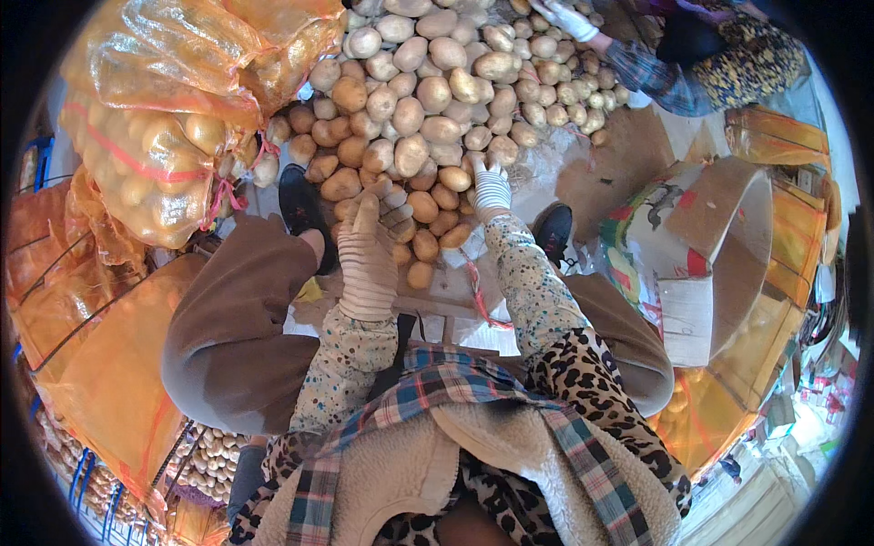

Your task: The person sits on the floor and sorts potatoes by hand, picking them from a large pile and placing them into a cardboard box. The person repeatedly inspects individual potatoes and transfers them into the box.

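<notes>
A large heap of potatoes [437, 92] lies on the floor before me and reaches down between my feet. My left hand [372, 235], in a striped work glove, is held over the near left part of the heap with its fingers apart. Beneath and beside its fingers lie brown potatoes [424, 207]. My right hand [490, 184], in a matching glove, reaches to the heap's right edge. Its fingertips are at a potato [503, 149]; whether they grip it cannot be seen.
A full orange mesh sack [157, 136] tied with pink string stands left. At right is an open cardboard cylinder [734, 225] with printed sides. Another person's gloved hand [570, 20] touches the heap's far right. Red twine [481, 293] lies between my feet.
</notes>
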{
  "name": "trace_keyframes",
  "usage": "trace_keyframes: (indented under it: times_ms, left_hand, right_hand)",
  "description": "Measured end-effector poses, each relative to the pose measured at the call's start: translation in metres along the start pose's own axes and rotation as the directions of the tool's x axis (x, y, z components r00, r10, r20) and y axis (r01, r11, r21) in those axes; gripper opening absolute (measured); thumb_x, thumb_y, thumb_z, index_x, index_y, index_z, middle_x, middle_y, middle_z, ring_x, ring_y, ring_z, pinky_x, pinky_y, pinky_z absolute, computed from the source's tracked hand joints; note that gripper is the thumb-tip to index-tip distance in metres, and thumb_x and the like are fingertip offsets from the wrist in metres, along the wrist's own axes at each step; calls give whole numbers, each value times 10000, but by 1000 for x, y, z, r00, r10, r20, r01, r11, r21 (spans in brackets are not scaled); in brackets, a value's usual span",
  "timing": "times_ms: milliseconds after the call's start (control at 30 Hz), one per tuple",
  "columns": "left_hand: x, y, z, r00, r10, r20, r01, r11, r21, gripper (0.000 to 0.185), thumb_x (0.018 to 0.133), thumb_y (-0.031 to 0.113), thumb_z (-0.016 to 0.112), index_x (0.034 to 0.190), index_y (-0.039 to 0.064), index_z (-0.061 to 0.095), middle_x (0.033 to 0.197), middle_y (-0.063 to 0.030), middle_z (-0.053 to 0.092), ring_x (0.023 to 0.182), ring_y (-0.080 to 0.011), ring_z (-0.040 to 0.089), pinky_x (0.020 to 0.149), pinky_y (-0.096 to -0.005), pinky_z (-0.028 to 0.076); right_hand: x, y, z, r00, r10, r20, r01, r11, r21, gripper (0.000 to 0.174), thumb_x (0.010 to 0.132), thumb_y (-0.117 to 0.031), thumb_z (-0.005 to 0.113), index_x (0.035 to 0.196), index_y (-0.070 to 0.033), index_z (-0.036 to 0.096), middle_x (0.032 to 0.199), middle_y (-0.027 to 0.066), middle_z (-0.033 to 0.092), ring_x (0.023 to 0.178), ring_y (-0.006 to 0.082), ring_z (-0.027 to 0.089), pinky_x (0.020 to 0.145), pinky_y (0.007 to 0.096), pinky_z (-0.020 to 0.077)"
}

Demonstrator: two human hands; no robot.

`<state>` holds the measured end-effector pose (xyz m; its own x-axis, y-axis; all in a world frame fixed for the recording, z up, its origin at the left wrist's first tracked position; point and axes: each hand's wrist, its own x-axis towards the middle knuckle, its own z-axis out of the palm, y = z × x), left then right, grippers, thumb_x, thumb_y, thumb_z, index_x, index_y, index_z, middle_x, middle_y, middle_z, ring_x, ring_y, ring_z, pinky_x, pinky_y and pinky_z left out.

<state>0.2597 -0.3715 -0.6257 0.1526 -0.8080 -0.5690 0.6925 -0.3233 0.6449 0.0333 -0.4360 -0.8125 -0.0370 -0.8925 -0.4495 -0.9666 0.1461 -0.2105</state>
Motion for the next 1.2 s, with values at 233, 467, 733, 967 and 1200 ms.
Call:
trace_keyframes:
  times_ms: [233,467,733,967,1200]
  left_hand:
    - [2,-1,8,1000,4,-17,-3,1000,25,351,1007,315,532,1205,33,597,1036,-61,650,895,-145,620,805,-305,521]
    - [-15,-1,15,995,-11,97,-11,976,220,373,1030,275,462,1246,-12,564,1160,-104,633,1056,-179,607,919,-325,496]
    - [-40,-11,48,906,112,408,-286,872,397,422,960,169,575,1342,8,497,1175,-107,554,1003,-182,537,890,-298,466]
    - [-49,-24,55,758,92,646,-552,617,560,901,694,300,851,1435,50,403,1372,-232,463,1282,-356,463,1044,-436,428]
    - [-43,1,45,818,-47,573,-398,673,624,544,909,208,631,1399,32,470,1343,-198,531,1232,-298,526,1036,-374,435]
  right_hand:
    - [8,11,-22,995,75,-64,-38,892,450,704,726,-169,801,1355,-164,483,1273,217,539,1073,349,602,882,432,538]
    - [-96,24,-74,978,-77,195,-183,-768,614,644,857,-636,610,1273,-152,526,1134,92,633,853,273,650,696,390,561]
    - [-167,-16,-148,960,-242,-140,84,-227,970,868,787,-402,779,1475,-94,349,1368,120,511,1228,256,535,985,364,481]
    - [-197,-47,-167,910,-382,-164,208,77,975,1083,721,-95,819,1562,-133,137,1521,131,323,1365,266,393,1132,406,341]
    - [-218,-48,-178,947,-321,17,-77,-173,982,933,833,-450,737,1536,-100,235,1429,145,440,1123,216,599,853,310,548]
